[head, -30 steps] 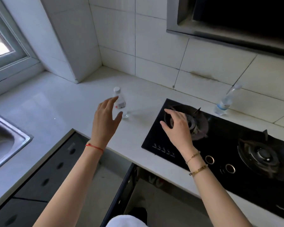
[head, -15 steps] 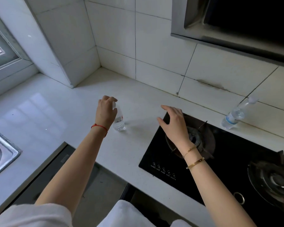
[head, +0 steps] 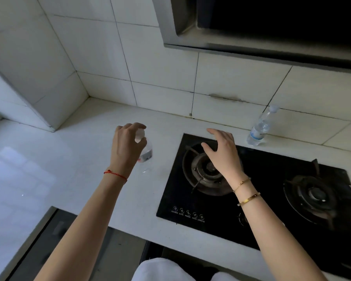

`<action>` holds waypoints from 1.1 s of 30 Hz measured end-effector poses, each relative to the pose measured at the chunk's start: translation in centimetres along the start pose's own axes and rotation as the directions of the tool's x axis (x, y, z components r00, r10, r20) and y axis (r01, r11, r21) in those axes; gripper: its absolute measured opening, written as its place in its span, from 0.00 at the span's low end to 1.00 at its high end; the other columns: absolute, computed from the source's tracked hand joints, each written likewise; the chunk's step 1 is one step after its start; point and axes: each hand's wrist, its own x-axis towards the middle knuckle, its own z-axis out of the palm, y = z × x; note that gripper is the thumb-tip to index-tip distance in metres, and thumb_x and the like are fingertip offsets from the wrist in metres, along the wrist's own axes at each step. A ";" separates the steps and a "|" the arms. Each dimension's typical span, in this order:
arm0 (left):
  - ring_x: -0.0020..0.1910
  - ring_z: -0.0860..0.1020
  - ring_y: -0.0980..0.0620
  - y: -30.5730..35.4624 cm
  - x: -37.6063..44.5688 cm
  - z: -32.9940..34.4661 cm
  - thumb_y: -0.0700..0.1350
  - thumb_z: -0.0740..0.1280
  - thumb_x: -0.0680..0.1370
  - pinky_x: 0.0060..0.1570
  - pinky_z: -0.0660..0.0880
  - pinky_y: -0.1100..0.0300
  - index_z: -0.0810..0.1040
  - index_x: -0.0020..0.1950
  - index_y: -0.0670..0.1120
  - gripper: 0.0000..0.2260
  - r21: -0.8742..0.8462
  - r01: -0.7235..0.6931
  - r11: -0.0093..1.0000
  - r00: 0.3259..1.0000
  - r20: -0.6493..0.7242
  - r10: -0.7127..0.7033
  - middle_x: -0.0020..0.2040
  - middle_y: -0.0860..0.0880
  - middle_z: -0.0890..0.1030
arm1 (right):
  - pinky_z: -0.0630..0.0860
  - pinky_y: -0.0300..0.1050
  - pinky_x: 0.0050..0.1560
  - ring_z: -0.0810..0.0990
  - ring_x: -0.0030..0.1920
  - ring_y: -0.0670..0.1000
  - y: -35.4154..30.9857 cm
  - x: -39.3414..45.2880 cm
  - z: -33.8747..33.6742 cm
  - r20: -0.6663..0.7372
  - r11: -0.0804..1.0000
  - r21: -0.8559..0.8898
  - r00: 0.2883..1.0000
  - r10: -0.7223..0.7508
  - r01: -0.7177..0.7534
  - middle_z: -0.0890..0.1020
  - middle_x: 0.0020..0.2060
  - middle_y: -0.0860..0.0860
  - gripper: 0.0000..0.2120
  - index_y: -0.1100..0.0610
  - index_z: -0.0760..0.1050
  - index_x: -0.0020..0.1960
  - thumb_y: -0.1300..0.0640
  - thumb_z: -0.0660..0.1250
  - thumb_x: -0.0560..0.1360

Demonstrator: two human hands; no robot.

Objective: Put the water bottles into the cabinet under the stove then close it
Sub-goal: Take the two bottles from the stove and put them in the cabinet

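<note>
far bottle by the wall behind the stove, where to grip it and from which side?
Grip the bottle round its body near the blue label, with the right hand coming over the stove from the front. It stands upright against the tiled wall, so the back is blocked, and the neck looks too thin for a steady hold.

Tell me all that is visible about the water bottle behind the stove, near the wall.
The bottle is small, of clear plastic, with a pale cap on top and a light label with a blue band around its lower body. It looks to hold water, though the level is hard to tell. It stands on the white counter, just behind the back edge of the black stove and before the tiled wall. It appears tilted, perhaps from the wide lens. Nothing touches it; the right hand is apart from it.
</note>
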 end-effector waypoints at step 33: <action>0.43 0.76 0.54 25.2 -0.3 11.9 0.37 0.71 0.71 0.44 0.77 0.59 0.82 0.57 0.48 0.15 -0.150 -0.110 0.983 0.994 -0.003 0.111 0.53 0.49 0.84 | 0.66 0.44 0.47 0.70 0.53 0.60 22.5 11.8 -11.0 0.018 0.976 -0.194 0.994 0.105 -0.099 0.73 0.52 0.61 0.10 0.62 0.69 0.54 0.71 0.57 0.74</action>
